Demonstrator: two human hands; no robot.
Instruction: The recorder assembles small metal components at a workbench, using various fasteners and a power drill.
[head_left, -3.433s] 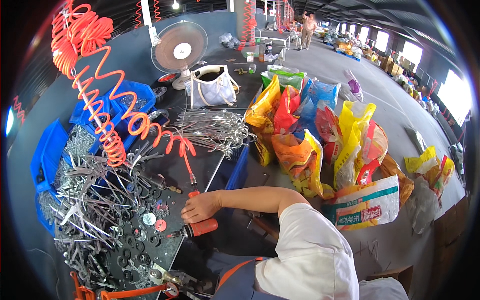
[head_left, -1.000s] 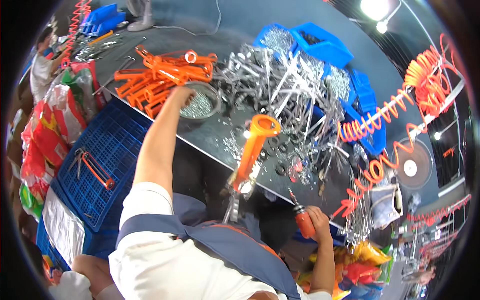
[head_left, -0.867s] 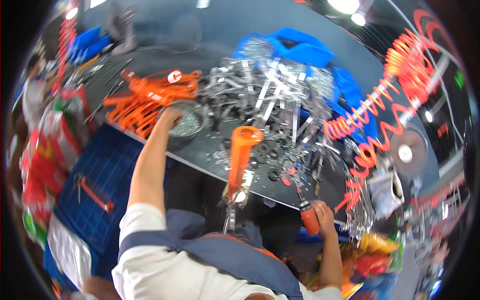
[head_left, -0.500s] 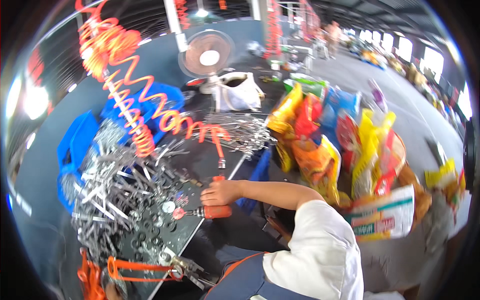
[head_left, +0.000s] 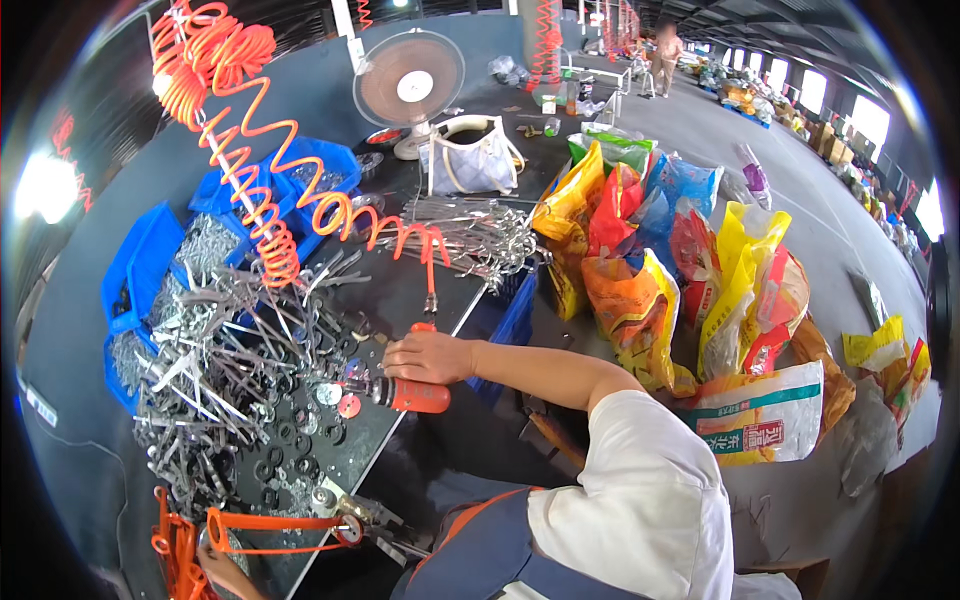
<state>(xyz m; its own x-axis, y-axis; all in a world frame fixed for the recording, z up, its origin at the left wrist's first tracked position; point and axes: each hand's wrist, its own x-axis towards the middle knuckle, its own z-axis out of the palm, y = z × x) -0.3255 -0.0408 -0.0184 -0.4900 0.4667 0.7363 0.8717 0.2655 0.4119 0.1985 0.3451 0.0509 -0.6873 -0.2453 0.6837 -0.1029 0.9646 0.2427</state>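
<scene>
The red pistol-shaped air driver [head_left: 420,396], wrapped in the right hand [head_left: 430,357], has shifted inward over the black worktop [head_left: 385,298]; its coiled orange hose [head_left: 431,265], snagging long grey metal parts [head_left: 205,370], could jerk it. The left hand [head_left: 213,563]: cannot tell its grip.

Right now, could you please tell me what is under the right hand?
A red power tool shows on both sides of the right hand; the stretch between is covered, so I cannot see it.
</scene>
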